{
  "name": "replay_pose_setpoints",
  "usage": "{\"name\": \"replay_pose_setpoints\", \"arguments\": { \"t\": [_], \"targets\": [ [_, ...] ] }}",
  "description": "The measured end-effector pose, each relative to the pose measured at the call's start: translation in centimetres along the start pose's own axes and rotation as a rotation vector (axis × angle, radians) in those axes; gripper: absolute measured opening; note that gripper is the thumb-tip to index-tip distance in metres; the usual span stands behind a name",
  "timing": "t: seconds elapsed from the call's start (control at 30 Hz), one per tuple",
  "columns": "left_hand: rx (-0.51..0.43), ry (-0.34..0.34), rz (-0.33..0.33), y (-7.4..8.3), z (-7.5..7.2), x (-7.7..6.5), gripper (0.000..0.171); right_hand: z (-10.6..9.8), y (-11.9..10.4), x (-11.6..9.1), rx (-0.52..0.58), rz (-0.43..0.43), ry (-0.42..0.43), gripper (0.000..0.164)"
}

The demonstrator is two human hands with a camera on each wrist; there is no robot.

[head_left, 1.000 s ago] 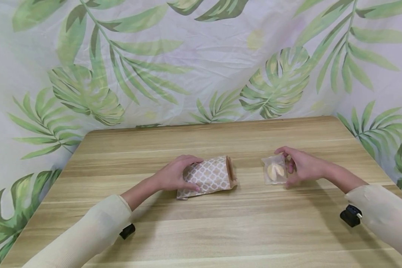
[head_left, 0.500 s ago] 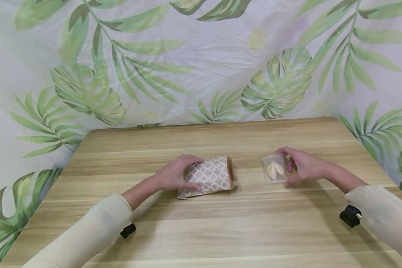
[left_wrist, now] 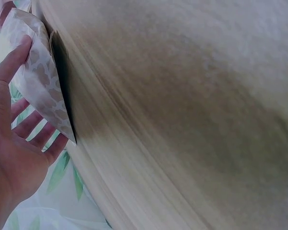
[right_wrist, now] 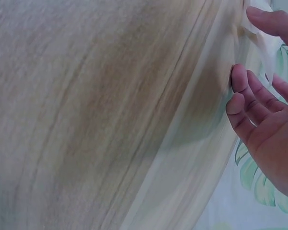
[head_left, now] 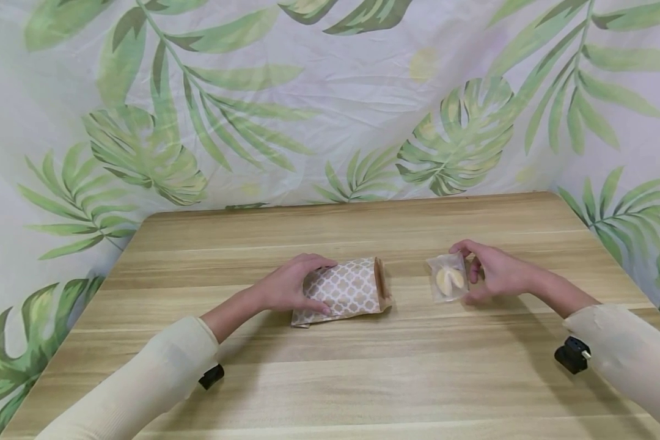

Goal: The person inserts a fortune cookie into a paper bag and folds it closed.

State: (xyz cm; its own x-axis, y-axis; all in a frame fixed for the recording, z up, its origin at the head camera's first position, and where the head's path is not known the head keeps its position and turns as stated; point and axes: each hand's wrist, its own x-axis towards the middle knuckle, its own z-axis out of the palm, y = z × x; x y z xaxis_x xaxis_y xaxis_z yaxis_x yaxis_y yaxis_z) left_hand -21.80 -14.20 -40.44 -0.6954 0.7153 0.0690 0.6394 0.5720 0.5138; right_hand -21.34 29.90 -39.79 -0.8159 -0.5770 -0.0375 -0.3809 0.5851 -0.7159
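Note:
A tan paper bag [head_left: 352,286] with a white lattice print lies flat on the wooden table, its open mouth [head_left: 382,284] facing right. My left hand [head_left: 287,286] grips its left end, thumb along the near side and fingers at the far side. In the left wrist view the thumb rests over the bag's [left_wrist: 41,79] printed face. To the right, a small clear packet [head_left: 440,264] holds a pale yellow fortune cookie [head_left: 449,281]. My right hand [head_left: 497,272] holds the packet by its right edge, index finger at the far corner and thumb at the near one.
The wood-grain table [head_left: 363,379] reaches back to a leaf-printed cloth [head_left: 330,122]. Black wrist devices show below the left sleeve [head_left: 159,360] and the right sleeve [head_left: 621,342]. A short stretch of tabletop separates the bag from the packet.
My right hand and the packet have shifted slightly to the left, toward the bag. The left hand keeps its hold on the bag, which stays almost in place.

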Motion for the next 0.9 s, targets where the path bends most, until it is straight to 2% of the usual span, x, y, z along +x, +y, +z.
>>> {"name": "replay_pose_setpoints", "arguments": {
  "t": [0.3,0.9],
  "targets": [
    [-0.007,-0.003,-0.013,-0.1,0.0,0.1,0.088,0.3,-0.3,0.4,0.053,-0.062,0.004,0.082],
    [-0.010,0.014,-0.001,-0.1,0.2,0.0,0.088,1.1,-2.2,1.3,0.006,-0.144,0.063,0.075]
  ]
}}
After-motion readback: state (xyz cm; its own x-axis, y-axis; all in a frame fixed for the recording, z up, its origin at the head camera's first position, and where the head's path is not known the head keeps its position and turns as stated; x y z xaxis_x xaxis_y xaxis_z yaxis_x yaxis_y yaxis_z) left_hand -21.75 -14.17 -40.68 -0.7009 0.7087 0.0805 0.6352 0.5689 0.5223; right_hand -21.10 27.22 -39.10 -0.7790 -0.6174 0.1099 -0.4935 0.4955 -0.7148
